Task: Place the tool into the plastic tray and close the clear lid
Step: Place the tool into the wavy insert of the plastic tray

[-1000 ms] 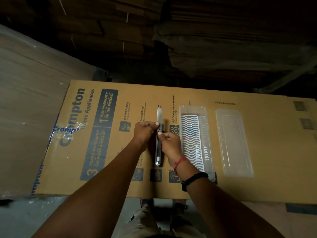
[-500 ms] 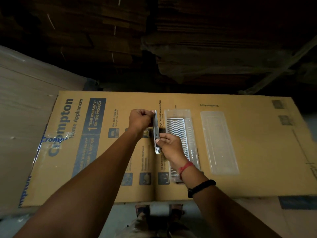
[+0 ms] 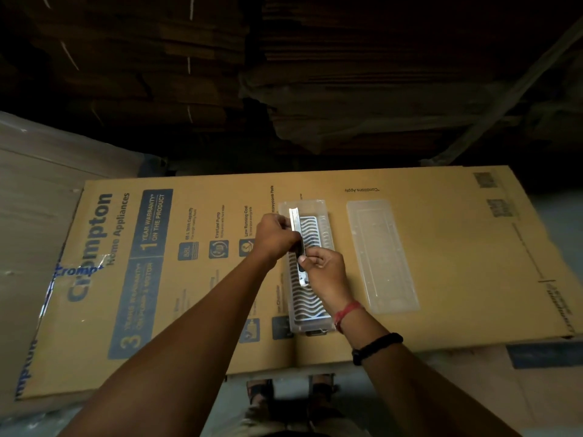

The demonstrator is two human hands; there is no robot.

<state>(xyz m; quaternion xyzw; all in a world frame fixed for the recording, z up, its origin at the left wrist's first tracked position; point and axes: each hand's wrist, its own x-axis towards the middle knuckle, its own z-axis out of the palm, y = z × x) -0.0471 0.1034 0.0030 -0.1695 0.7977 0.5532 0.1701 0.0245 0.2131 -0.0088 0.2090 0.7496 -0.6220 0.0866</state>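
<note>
A long, narrow metal tool (image 3: 297, 223) is held by both hands over the left side of the plastic tray (image 3: 328, 222), which has a white wavy-slotted insert. My left hand (image 3: 275, 236) grips the tool's middle from the left. My right hand (image 3: 325, 271) pinches its near end. The tool runs lengthwise along the tray; I cannot tell whether it touches the insert. The clear lid (image 3: 381, 257) lies flat on the cardboard, to the right of the tray and apart from it.
Tray and lid rest on a large flat cardboard carton (image 3: 457, 247) printed with blue text. Dark stacked cardboard (image 3: 284, 74) rises behind it. A plastic-wrapped stack (image 3: 28, 216) stands at the left. My feet (image 3: 290, 389) show below the carton's near edge.
Both hands have carried the tool to the right, from the bare cardboard left of the tray to above the tray's left side. The lid has not moved.
</note>
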